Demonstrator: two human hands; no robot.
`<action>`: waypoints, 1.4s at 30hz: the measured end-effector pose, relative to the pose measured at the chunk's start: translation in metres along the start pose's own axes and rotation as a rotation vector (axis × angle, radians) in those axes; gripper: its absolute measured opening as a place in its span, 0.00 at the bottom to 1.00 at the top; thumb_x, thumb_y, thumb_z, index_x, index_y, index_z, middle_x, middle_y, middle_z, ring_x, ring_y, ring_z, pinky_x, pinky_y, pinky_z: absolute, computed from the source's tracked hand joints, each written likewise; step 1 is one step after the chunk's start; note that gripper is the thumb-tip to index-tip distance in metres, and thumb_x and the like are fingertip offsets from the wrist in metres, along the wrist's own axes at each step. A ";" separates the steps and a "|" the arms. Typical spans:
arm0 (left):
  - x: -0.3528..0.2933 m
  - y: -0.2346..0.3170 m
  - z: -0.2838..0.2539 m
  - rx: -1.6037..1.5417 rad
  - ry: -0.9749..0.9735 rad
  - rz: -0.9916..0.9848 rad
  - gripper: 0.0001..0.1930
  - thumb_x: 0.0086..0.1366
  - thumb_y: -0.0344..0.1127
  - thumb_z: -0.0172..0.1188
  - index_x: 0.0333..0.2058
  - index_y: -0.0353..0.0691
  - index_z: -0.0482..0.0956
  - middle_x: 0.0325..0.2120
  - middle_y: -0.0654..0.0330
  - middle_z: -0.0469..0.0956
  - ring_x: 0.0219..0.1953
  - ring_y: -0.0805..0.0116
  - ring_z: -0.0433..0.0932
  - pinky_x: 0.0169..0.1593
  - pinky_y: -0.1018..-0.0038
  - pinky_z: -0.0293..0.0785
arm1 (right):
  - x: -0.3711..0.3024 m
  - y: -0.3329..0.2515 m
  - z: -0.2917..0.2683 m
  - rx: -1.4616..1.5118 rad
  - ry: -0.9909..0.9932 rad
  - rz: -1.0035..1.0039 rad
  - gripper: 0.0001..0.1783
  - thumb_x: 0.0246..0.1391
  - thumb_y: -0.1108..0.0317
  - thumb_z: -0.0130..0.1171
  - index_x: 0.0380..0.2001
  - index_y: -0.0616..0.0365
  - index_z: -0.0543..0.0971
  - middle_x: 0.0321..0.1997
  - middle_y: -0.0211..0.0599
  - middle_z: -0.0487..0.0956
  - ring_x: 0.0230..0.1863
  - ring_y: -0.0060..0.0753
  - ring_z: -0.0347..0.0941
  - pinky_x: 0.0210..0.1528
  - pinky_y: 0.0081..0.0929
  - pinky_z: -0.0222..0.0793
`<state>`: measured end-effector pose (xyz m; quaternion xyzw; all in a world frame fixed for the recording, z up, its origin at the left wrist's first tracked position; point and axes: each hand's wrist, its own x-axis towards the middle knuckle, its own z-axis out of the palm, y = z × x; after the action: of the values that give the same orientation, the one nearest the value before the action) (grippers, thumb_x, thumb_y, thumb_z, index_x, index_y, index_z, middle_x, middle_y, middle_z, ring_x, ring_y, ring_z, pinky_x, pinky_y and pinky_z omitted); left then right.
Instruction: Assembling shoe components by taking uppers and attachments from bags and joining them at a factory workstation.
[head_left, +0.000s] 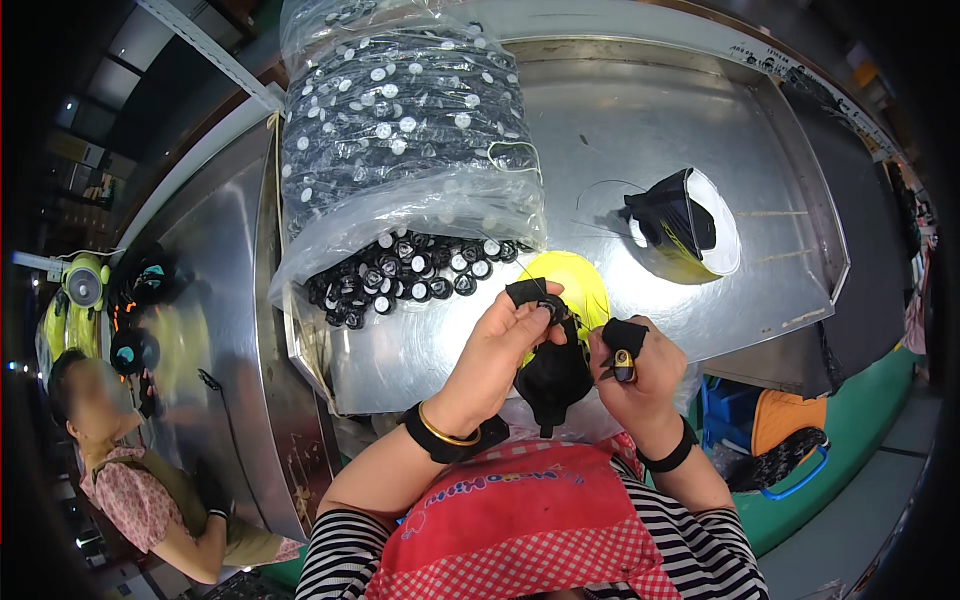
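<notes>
In front of my body is a cap with a bright yellow brim [572, 277] and a black fabric part [553, 385]. My left hand [508, 330] is closed, thumb and finger pinching the cap's black edge where the brim meets it. My right hand [640, 372] is at the cap's right side, fingers curled round a small yellow-and-black tool [624, 366]; its working end is hidden. Black cloth covers wrap fingers on both hands. Thin dark threads stick up near the brim.
A large clear plastic bag [410, 130] lies on the metal table [640, 110], spilling small black round pieces [400, 270] with white discs. Right of the cap stands another black-and-white cap [690, 225]. A co-worker [150, 490] sits at the left table; a blue crate [735, 420] is lower right.
</notes>
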<state>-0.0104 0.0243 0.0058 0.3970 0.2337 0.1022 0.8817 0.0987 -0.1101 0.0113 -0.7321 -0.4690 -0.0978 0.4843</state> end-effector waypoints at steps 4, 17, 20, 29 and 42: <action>-0.001 0.000 -0.002 0.015 -0.014 -0.003 0.15 0.69 0.30 0.47 0.53 0.37 0.67 0.40 0.61 0.72 0.39 0.73 0.72 0.47 0.76 0.68 | 0.001 0.000 0.000 -0.030 -0.036 -0.026 0.11 0.37 0.75 0.68 0.23 0.59 0.74 0.19 0.37 0.73 0.16 0.37 0.69 0.17 0.29 0.61; 0.002 0.004 -0.003 0.140 -0.084 0.015 0.17 0.66 0.25 0.50 0.53 0.36 0.66 0.39 0.60 0.75 0.37 0.76 0.71 0.45 0.79 0.68 | 0.001 -0.001 -0.005 -0.037 -0.163 -0.018 0.10 0.37 0.74 0.67 0.21 0.59 0.73 0.19 0.38 0.72 0.17 0.37 0.69 0.17 0.30 0.62; 0.005 0.005 -0.006 0.168 -0.121 0.017 0.18 0.65 0.25 0.51 0.54 0.37 0.65 0.39 0.60 0.76 0.37 0.75 0.72 0.45 0.79 0.69 | -0.004 0.008 -0.002 -0.072 -0.182 0.013 0.10 0.37 0.73 0.68 0.22 0.59 0.75 0.19 0.38 0.72 0.17 0.39 0.69 0.18 0.31 0.62; -0.001 0.004 -0.006 0.323 -0.061 0.098 0.27 0.62 0.27 0.59 0.57 0.35 0.58 0.42 0.56 0.78 0.41 0.73 0.77 0.45 0.77 0.72 | -0.019 0.013 0.006 0.178 -0.270 0.391 0.11 0.39 0.70 0.71 0.24 0.61 0.78 0.20 0.39 0.74 0.19 0.39 0.70 0.23 0.27 0.64; -0.018 -0.011 -0.027 1.301 0.073 0.424 0.23 0.54 0.25 0.63 0.49 0.34 0.70 0.34 0.58 0.78 0.42 0.69 0.75 0.47 0.74 0.68 | 0.001 0.008 0.007 0.420 0.065 0.213 0.09 0.40 0.73 0.67 0.25 0.60 0.76 0.24 0.36 0.73 0.24 0.36 0.71 0.26 0.30 0.64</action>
<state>-0.0397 0.0280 -0.0125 0.8795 0.1943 0.1248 0.4161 0.1031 -0.1045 0.0035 -0.6571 -0.3835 0.0301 0.6482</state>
